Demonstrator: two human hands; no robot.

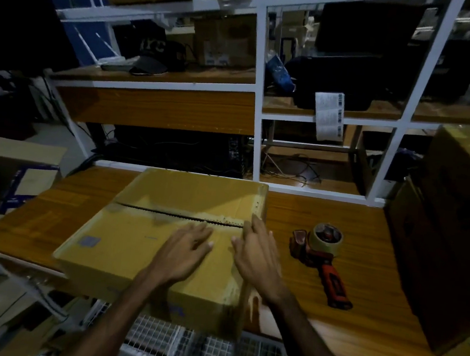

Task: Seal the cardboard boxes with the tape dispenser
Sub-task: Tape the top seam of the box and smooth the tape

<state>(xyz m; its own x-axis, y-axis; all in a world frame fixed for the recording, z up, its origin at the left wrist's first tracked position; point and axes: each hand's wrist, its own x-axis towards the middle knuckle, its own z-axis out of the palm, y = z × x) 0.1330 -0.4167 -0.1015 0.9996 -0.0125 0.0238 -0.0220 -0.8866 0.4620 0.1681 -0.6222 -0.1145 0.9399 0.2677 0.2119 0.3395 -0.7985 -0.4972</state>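
Head view: at lower centre of the frame, a cardboard box (pixel 165 228) lies on the wooden bench (pixel 339 216), its centre seam untaped. Left hand (pixel 184 247) and right hand (pixel 255 251) rest flat on the near flap, fingers straight, gripping nothing. Right of centre, the tape dispenser (pixel 320 260) lies untouched. Flaps look closed; next likely calls for the right hand to fetch the dispenser.

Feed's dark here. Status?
Both hands, left and right, flat on box. Seam untaped. Tape dispenser idle on table, nothing blocking.
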